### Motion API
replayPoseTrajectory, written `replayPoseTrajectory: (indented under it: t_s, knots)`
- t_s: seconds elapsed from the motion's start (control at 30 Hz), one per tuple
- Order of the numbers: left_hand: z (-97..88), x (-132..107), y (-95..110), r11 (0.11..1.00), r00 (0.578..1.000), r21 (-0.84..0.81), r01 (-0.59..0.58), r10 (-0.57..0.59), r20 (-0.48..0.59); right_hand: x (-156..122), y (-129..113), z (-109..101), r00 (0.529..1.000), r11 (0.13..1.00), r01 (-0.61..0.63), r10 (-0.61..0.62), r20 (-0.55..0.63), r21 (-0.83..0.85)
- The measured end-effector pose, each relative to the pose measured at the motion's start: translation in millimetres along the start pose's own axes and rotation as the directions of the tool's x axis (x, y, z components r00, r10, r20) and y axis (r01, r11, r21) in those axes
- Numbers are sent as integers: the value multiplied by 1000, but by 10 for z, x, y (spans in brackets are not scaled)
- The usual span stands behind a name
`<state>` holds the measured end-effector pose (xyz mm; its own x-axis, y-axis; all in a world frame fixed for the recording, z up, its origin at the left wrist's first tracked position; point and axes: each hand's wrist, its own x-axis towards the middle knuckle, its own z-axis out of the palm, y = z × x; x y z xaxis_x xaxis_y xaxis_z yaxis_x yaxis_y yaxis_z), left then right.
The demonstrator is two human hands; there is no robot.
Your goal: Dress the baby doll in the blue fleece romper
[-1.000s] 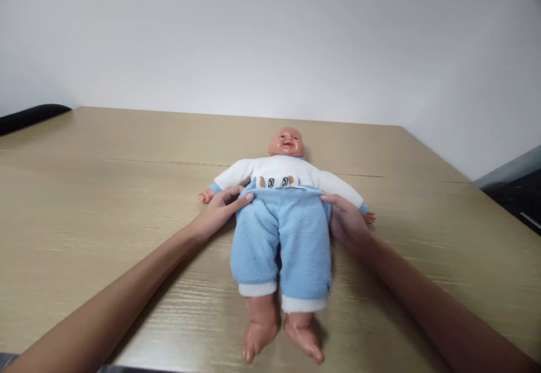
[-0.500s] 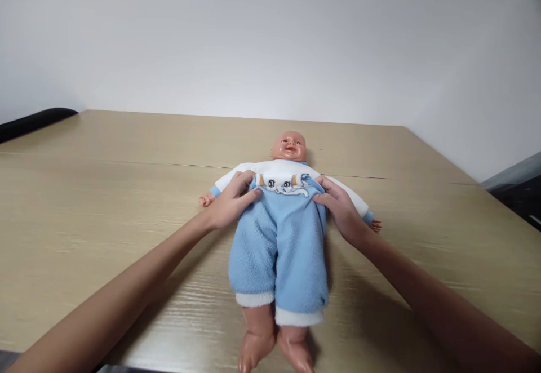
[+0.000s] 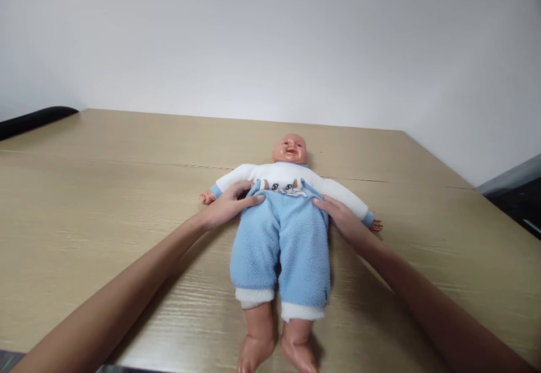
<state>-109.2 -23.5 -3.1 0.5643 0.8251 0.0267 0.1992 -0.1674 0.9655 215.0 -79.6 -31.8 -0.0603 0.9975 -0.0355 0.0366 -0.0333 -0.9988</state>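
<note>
doll [image 3: 281, 221] lies, feet [image 3: 256, 347] near table's [image 3: 139, 305] front edge, sides roomy

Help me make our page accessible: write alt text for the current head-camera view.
A baby doll lies face up on a wood-toned table, feet toward the viewer, while a person's left hand and right hand hold the top edge of its blue trousers, one at each side. It wears a white top; a pale wall stands behind.
</note>
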Motion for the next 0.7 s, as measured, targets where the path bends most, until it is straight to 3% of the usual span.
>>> replayPoseTrajectory:
  t_s: [0.1,0.23,0.3,0.37,0.47,0.53,0.6,0.7]
  knots:
    - [7,-63,-73,976,999,-215,45,-39,31,-99,-45,79,998,985,-52,56,-21,163]
    - [113,-51,-153,786,996,-612,89,-54,76,-146,-73,226,980,883,-87,160,-120,460]
    - [158,-31,-184,757,996,-649,83,-43,78,-140,-66,280,969,855,-125,214,-123,504]
    - [154,-22,-201,771,997,-632,74,-33,76,-127,-51,291,974,864,-106,189,-123,491]
    - [7,-45,-183,871,996,-487,69,-29,90,-118,-58,161,997,952,-5,27,-68,305]
    - [-173,-88,-147,958,991,-276,73,-40,125,-132,-90,-33,995,998,52,-55,86,41]
    - [-365,-144,-108,995,976,-70,77,-61,208,-150,-122,-267,965,966,132,-74,250,-223]
    - [-546,-215,-78,997,934,16,73,-74,350,-164,-120,-535,936,910,208,-80,343,-358]
